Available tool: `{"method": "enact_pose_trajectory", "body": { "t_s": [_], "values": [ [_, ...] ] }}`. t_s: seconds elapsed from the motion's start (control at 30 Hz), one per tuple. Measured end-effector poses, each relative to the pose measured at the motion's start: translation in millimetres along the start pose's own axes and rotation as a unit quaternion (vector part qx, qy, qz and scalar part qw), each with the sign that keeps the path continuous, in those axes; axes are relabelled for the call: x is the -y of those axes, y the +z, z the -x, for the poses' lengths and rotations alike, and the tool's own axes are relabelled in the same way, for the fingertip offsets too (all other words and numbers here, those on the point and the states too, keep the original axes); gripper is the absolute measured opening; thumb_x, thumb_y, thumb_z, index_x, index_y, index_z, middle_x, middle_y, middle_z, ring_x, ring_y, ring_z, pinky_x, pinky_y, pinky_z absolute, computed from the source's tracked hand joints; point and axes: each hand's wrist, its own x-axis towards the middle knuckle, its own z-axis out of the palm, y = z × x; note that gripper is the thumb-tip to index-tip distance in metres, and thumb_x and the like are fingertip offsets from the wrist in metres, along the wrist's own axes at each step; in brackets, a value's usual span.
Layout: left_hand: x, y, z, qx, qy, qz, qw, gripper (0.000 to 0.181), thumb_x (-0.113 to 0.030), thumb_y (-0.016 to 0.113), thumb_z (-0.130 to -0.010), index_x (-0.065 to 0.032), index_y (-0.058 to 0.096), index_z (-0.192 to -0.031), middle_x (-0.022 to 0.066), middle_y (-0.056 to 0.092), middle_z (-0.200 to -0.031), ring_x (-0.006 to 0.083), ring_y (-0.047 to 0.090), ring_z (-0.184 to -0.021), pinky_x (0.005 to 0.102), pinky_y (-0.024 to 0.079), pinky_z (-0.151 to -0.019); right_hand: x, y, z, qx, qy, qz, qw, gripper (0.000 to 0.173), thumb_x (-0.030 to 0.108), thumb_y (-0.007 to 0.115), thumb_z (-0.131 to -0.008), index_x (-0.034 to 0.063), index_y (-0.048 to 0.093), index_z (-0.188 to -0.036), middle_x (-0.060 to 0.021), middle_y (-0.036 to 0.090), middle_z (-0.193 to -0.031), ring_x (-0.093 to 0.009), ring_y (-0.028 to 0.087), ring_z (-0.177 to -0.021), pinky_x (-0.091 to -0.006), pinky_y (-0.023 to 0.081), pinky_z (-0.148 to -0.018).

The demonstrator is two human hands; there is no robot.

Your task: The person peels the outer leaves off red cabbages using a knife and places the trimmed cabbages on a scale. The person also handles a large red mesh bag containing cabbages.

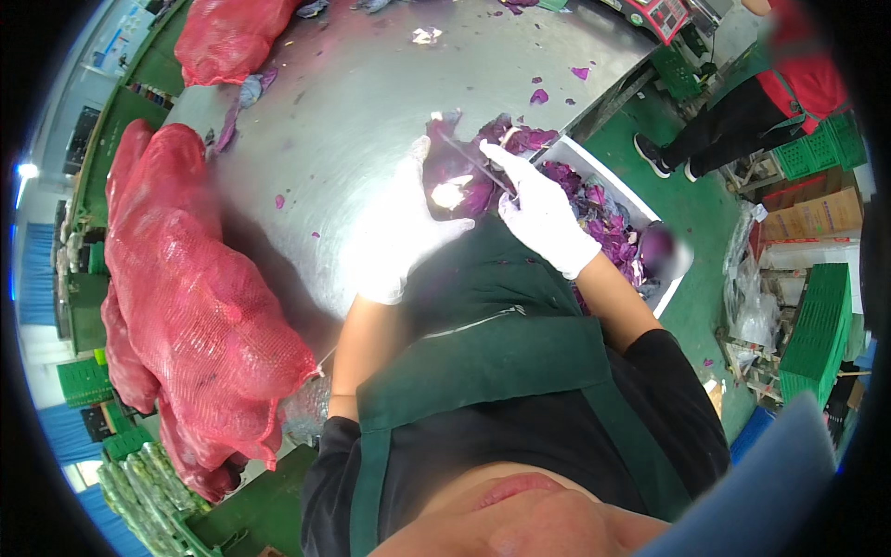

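Observation:
A red cabbage (443, 167) with a pale cut patch is gripped in my left hand (393, 223), which wears a white glove. My left fingers run along its left side and the thumb lies below it. In my right hand (546, 212), also gloved in white, is a knife (480, 167); its thin blade crosses over the cabbage and points up and left. The handle is mostly hidden by my fingers. Loose purple cabbage leaves (536, 138) lie just beyond my right hand. Both hands are over the near edge of a steel table (334, 118).
Red mesh sacks (202, 299) bulge along the left, with another sack (233, 42) at the far left. A white bin (612, 178) of leaf trimmings (612, 233) stands close on my right. A red-cased device (661, 17) sits at the table's far corner. A co-worker (752, 104) stands to the right.

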Motion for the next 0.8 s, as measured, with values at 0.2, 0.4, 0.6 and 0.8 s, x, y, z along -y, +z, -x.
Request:
{"method": "enact_pose_trajectory", "body": {
  "t_s": [0.2,0.4,0.6,0.8],
  "values": [
    [3,10,-6,-0.028,-0.013,-0.018,0.999,0.111,-0.015,0.093,-0.062,0.0025,0.031,-0.152,0.0192,0.047,-0.145,0.03,0.047,-0.137,0.0394,0.038,-0.115,5,11,2,0.011,-0.019,0.12,0.993,0.08,0.002,0.061,-0.084,0.0172,0.032,-0.156,-0.0235,0.057,-0.133,-0.039,0.069,-0.089,-0.043,0.059,-0.072],
    [-3,16,-10,-0.042,0.042,-0.184,0.981,0.104,-0.028,0.091,-0.065,0.0031,0.037,-0.148,0.0229,0.046,-0.146,0.0367,0.046,-0.137,0.0432,0.038,-0.115,-2,16,-11,-0.036,-0.024,0.15,0.988,0.063,0.006,0.053,-0.089,0.012,0.039,-0.15,-0.0232,0.062,-0.117,-0.038,0.07,-0.071,-0.043,0.06,-0.063],
    [-1,21,-15,-0.071,0.064,-0.213,0.972,0.097,-0.031,0.089,-0.065,0.0012,0.043,-0.144,0.0228,0.05,-0.142,0.039,0.049,-0.131,0.0459,0.04,-0.111,1,-3,-18,-0.015,-0.052,0.134,0.99,0.068,0.002,0.053,-0.086,0.0127,0.038,-0.152,-0.0242,0.061,-0.127,-0.037,0.072,-0.089,-0.0418,0.061,-0.071],
    [-6,21,-25,-0.054,0.04,-0.21,0.975,0.095,-0.029,0.089,-0.064,-0.0006,0.044,-0.143,0.0213,0.051,-0.138,0.0392,0.051,-0.127,0.0457,0.042,-0.108,4,9,-14,0.001,0.01,0.126,0.992,0.069,-0.003,0.05,-0.085,0.0113,0.039,-0.151,-0.0221,0.058,-0.134,-0.036,0.071,-0.091,-0.0391,0.06,-0.074]
  ]
}}
